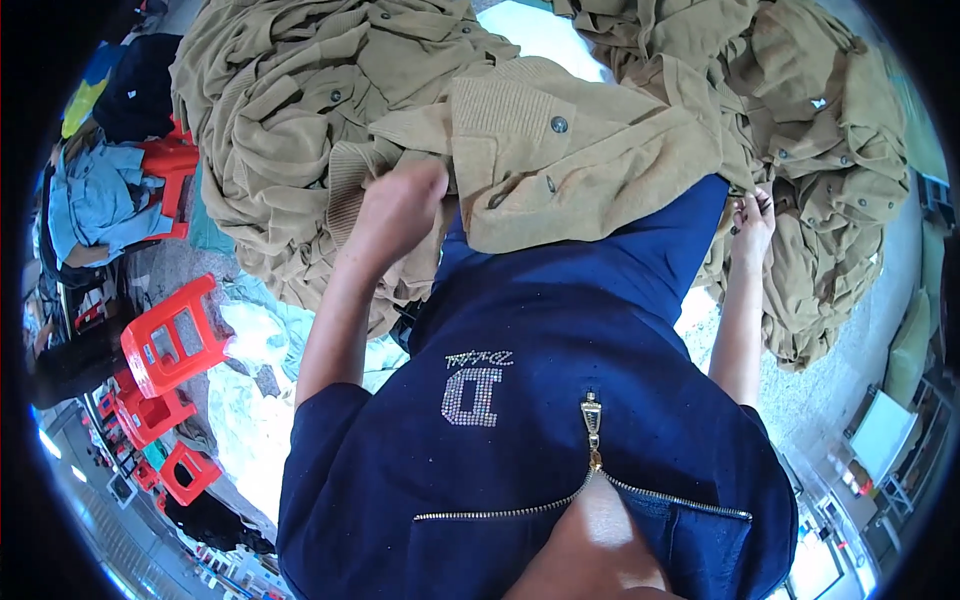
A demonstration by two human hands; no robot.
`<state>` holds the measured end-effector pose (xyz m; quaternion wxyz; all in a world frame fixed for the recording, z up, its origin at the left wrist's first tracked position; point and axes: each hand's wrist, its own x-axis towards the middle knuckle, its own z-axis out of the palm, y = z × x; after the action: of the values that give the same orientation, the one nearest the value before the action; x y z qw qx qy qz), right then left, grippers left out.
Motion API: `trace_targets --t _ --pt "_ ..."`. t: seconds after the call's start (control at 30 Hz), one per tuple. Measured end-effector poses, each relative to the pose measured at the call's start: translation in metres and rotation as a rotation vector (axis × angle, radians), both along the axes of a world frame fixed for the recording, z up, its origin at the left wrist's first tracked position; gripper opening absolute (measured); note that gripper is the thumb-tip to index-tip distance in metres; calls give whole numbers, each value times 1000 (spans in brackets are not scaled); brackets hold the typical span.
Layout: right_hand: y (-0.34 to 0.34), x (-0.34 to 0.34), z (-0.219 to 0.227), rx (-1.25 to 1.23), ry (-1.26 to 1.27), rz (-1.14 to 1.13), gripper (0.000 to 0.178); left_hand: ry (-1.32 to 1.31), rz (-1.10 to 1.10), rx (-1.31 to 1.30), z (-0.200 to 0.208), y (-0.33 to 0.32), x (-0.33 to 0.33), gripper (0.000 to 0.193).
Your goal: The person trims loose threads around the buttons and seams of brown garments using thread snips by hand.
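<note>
A tan knitted cardigan (600, 165) with dark buttons and a ribbed edge lies across my lap. My right hand (755, 222) is at its right end, the fingertips pinched on the knit. My left hand (402, 205) is closed and slightly blurred, raised beside the cardigan's left ribbed edge. Whatever its fingers hold, if anything, is hidden. Behind and left of that hand rises a big heap of similar tan knitwear (270, 120).
Another tan knitwear heap (825, 130) stands on the right. Red plastic stools (172, 335) are on the left, one bearing light blue clothing (100, 200). White plastic sheeting (240, 430) lies near my left arm. Green bundles (905, 345) line the far right.
</note>
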<state>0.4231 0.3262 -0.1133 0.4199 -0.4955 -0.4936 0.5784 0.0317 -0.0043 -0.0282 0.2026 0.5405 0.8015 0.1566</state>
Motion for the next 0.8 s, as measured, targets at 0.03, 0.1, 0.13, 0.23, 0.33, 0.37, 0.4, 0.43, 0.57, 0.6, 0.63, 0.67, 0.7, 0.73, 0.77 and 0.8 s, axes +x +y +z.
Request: trace_targets --t 0.03,0.1,0.13,0.23,0.33,0.37,0.4,0.43,0.57,0.6,0.63,0.67,0.7,0.73,0.77,0.8 --pt "-1 -1 0 66 -100 -24 11 -103 32 127 9 14 -3 8" --pt "-5 -14 0 305 -359 -142 11 -202 57 257 10 41 -4 12" --pt "3 -12 -4 554 -617 -135 11 -102 -49 404 7 57 -5 17" --pt "-46 -106 60 997 -739 147 18 149 -150 568 -22 99 4 25" --pt "-74 -165 67 1072 -630 674 32 237 -228 422 -27 117 6 28" --pt "-83 -177 62 962 -590 850 33 180 -278 240 -25 119 4 29" --pt "-86 -184 58 805 -639 1033 32 183 -281 239 -19 117 -2 29" --pt "-89 -184 52 743 -680 1090 32 -134 -82 246 -11 111 -13 30" --pt "-88 -172 30 583 -625 1107 33 -753 386 612 5 48 -79 24" --pt "-83 -164 25 521 -597 1056 31 -872 485 715 17 33 -82 22" --pt "-83 -160 23 460 -531 979 27 -921 572 750 23 13 -83 22" --pt "-87 -161 32 243 -453 913 18 -973 662 786 24 -4 -86 23" --pt "-85 -159 34 48 -301 887 14 -965 674 789 17 -21 -91 23" --pt "-82 -157 34 -147 -153 849 9 -1063 649 796 3 -37 -96 24" --pt "-81 -156 35 -66 -152 803 8 -1160 620 803 -7 -49 -98 25" --pt "-80 -155 41 -100 -168 786 8 -1161 625 803 -15 -54 -94 25"
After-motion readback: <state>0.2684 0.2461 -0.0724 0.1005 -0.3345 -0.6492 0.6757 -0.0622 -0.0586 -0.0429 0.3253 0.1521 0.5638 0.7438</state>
